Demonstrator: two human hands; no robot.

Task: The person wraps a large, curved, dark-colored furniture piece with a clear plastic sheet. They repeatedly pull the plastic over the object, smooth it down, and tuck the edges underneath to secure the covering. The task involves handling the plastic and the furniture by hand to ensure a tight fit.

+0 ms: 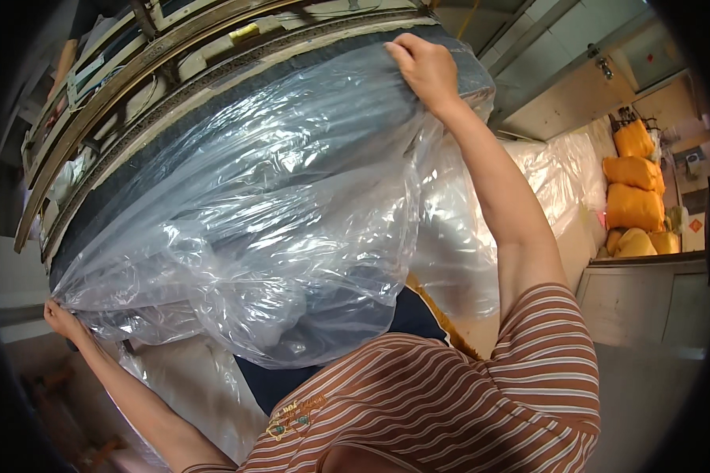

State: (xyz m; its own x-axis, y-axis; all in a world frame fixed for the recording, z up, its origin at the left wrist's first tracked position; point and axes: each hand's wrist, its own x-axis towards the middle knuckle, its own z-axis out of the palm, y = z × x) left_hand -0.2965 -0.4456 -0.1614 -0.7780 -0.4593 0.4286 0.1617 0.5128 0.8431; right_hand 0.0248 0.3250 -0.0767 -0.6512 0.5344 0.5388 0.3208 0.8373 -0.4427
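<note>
A large sheet of clear plastic film (292,213) stretches between my two hands, wrinkled and shiny, with its near part bunched and hanging in front of my body. My left hand (61,317) is closed on its gathered left corner, low at the left. Far up on the right, my right hand (427,69) grips the film's upper edge with the fingers curled. Beneath the film lies a dark grey-blue surface (95,206), seen through the plastic and bare along its far edge; what it is made of I cannot tell.
Beyond the dark surface runs a machine frame with long curved-looking rails (102,110). More clear plastic (556,169) lies at the right. Several orange bundles (635,201) are stacked on a cabinet (647,303) at the far right. A wooden panel (572,98) stands behind.
</note>
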